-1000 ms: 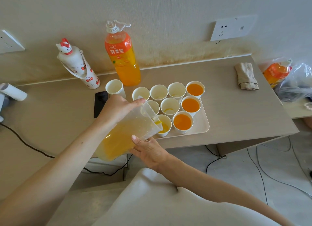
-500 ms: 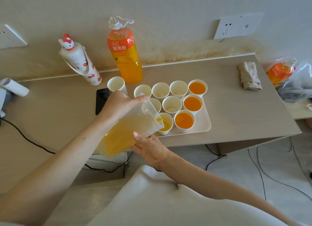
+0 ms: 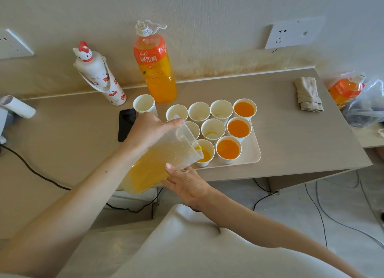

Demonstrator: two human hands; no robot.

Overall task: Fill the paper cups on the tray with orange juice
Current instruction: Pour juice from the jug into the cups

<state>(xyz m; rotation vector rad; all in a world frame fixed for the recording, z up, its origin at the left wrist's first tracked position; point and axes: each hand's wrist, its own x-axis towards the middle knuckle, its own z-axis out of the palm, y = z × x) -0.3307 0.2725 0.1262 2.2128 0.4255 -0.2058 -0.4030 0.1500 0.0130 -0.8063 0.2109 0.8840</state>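
Pouring stage, head view. Your left hand (image 3: 149, 130) grips the clear pitcher (image 3: 158, 167) over its upper wall near the rim, fingers wrapped round it, while your right hand (image 3: 185, 183) cradles it from below with the thumb pressed up against the side; both hands hold the pitcher. It lies steeply tilted, its spout over the receiving cup (image 3: 204, 154) in the front row of the tray (image 3: 255, 153). Compared with 1 s ago, the orange pool in this cup stands slightly higher, and the pitcher keeps much the same tilt and the same 2-handed hold. The 3 full cups (image 3: 238, 128) down the tray's right side are unchanged, and the centre cup (image 3: 213, 130) still shows only a trace of juice at its bottom. What this means for the task: cup 4 is judged part-filled, with the remaining white cups (image 3: 199, 111) behind it yet to be served (1 more, the stray cup (image 3: 144, 104), stands off the tray beside the juice bottle (image 3: 154, 70)). The whole scene sits a little differently in the picture than before, which reads as your head moving and not the table.
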